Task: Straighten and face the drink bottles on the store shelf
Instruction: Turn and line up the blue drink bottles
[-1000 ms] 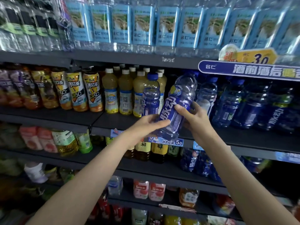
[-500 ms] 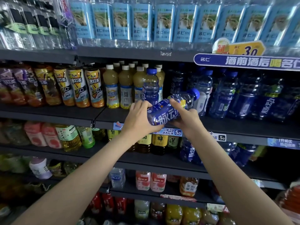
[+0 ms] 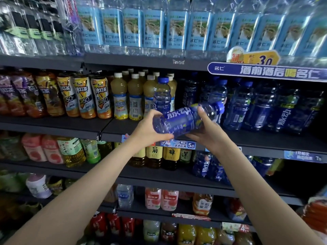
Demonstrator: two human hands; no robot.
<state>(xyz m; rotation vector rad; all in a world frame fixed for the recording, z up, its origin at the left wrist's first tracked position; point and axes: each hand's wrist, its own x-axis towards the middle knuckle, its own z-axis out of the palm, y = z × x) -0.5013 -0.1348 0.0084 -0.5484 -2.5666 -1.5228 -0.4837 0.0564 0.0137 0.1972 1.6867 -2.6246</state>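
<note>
Both hands hold one blue drink bottle (image 3: 184,120) in the air just in front of the second shelf (image 3: 123,126). The bottle lies nearly level, base to the left, blue cap up to the right. The left hand (image 3: 147,130) is curled round the base end, fingers wrapped under. The right hand (image 3: 209,133) grips the neck end, thumb over the top and fingers beneath.

The held bottle's label shows large white characters reading 脉动. Directly behind it an upright blue bottle (image 3: 162,96) stands on the shelf, beside white-capped yellow juice bottles (image 3: 135,98). Further left, the iced tea bottles (image 3: 100,98) read 冰红茶. A price tag (image 3: 177,144) on the shelf edge under the hands shows 5.0. A blue banner (image 3: 265,72) on the shelf above reads 酒前酒后喝名仁, with a yellow tag marked 3.0.

The blue bottles (image 3: 265,110) on the right stand in shadow; their labels are mostly unreadable. Small print throughout is blurred.
</note>
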